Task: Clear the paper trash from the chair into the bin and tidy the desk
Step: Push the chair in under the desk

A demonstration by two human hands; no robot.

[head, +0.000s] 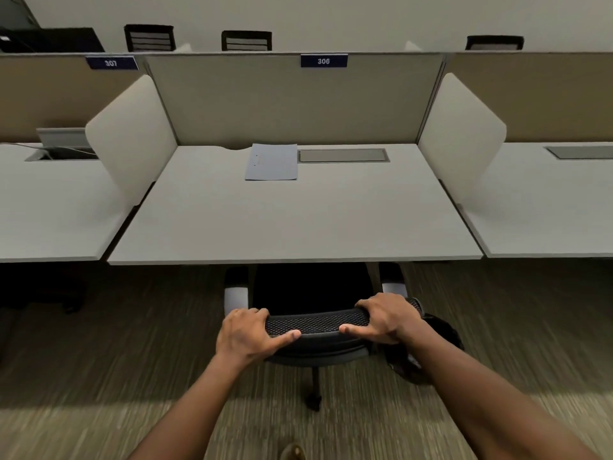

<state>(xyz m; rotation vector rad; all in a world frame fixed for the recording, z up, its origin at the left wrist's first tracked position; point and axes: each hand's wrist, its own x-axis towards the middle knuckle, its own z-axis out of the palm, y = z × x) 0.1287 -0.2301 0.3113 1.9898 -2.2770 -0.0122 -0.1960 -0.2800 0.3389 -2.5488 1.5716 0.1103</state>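
Note:
A black mesh office chair [318,322] stands at the front edge of the grey desk [298,220], its seat partly under the desktop. My left hand [247,333] grips the left end of the backrest's top edge, fingers over the far side and thumb along the near side. My right hand [386,318] grips the right end the same way. A pale blue folder [272,162] lies flat at the back middle of the desk. No paper trash or bin shows; the seat is dark and partly hidden.
White side dividers [132,134] [461,134] and a back panel labelled 306 enclose the desk. A closed cable hatch [343,155] sits beside the folder. Neighbouring desks lie left and right. Carpet floor surrounds the chair, with a dark object [421,360] right of it.

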